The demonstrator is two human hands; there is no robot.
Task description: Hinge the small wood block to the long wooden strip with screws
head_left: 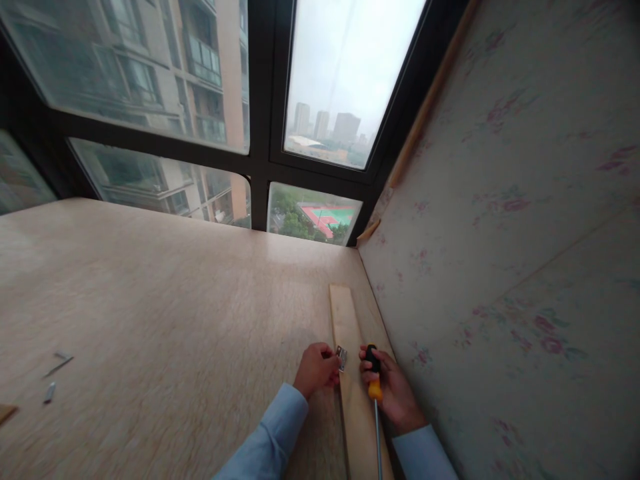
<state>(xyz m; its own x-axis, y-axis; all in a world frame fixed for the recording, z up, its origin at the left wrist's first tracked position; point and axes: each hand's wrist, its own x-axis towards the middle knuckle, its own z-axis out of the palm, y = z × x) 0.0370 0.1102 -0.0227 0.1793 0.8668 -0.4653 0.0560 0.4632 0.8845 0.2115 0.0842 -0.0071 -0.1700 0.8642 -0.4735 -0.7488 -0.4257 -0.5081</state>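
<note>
My left hand [319,368] pinches a small metal hinge [342,358] at the left edge of a long wooden board [356,407]. The hinge looks silvery, with holes in its plate. In my right hand [393,390] is a screwdriver [374,383] with a black and yellow handle. Its long metal shaft points down towards me, over the board, and its tip lies outside the view. Both hands are close together above the board, which runs away from me along the wall.
Small metal pieces [60,363] and a little grey block [49,393] lie on the marble-patterned surface [175,333] to the left. A wooden piece [7,413] shows at the left edge. Floral wallpaper covers the right wall [525,267]; dark-framed windows [260,133] stand ahead.
</note>
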